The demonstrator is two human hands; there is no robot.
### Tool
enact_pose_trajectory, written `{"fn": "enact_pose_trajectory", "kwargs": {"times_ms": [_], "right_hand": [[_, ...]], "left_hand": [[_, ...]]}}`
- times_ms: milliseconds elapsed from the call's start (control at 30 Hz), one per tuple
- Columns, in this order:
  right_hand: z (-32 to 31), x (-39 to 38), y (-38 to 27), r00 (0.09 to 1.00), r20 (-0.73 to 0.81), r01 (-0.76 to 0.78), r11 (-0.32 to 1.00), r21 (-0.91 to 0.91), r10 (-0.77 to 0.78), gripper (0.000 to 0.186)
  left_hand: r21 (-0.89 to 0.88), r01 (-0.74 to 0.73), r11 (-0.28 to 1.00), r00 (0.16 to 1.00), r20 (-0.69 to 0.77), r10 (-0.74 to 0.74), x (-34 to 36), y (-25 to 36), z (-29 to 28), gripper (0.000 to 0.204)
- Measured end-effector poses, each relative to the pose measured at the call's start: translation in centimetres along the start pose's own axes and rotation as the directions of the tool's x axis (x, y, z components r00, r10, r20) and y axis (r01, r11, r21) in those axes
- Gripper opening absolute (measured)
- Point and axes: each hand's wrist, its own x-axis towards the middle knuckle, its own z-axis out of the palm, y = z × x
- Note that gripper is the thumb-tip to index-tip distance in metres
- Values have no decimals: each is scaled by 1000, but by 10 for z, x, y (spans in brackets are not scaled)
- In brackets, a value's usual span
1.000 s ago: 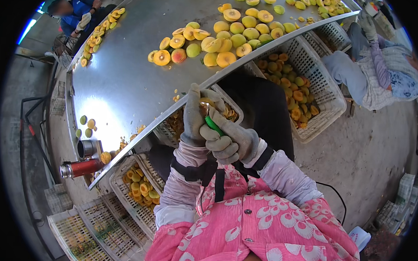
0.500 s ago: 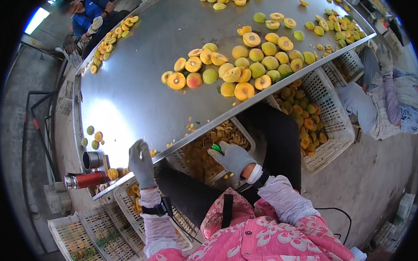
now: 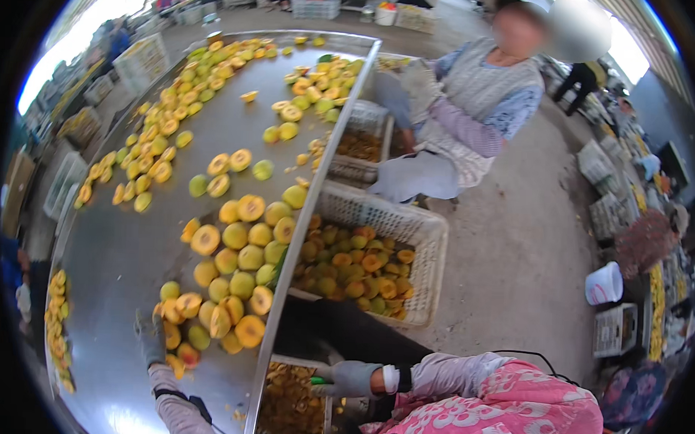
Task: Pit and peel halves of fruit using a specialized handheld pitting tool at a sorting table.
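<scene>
My left hand (image 3: 151, 339), in a grey glove, reaches over the metal table (image 3: 113, 247) with its fingers stretched out. It is at the left edge of a pile of yellow-green peaches (image 3: 242, 284), some whole and some cut in half, next to a peach half (image 3: 173, 310). Whether the fingertips touch the fruit I cannot tell. My right hand (image 3: 351, 378), also gloved, is closed around a small green-handled tool (image 3: 320, 380) past the table's right edge. The tool's working end cannot be made out. Below that hand are cut scraps (image 3: 289, 395) in a crate.
A white crate (image 3: 435, 266) of peach halves stands beside the table, with another crate (image 3: 385, 119) behind it. A co-worker (image 3: 474, 107) sits at the table's right side. More peaches (image 3: 167, 126) lie along the far left edge. A white bucket (image 3: 605, 283) stands on the floor.
The view has swung to the right. My left hand has moved from the table's near edge to the peach pile. My right hand still holds the green-handled tool.
</scene>
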Motion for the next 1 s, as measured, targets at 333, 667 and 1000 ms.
{"fn": "enact_pose_trajectory", "kwargs": {"times_ms": [333,667,1000], "right_hand": [[13,5,-6,996,57,66,993,102,-72,46],[21,-28,-14,987,143,78,997,-23,-74,45],[18,-31,-47,953,292,-299,437,848,86,52]], "left_hand": [[-241,-316,918,945,3,326,-45,36,1,40],[-197,-385,902,920,-7,391,-154,48,-17,31],[-594,-474,650,822,-33,569,-313,142,-92,34]]}}
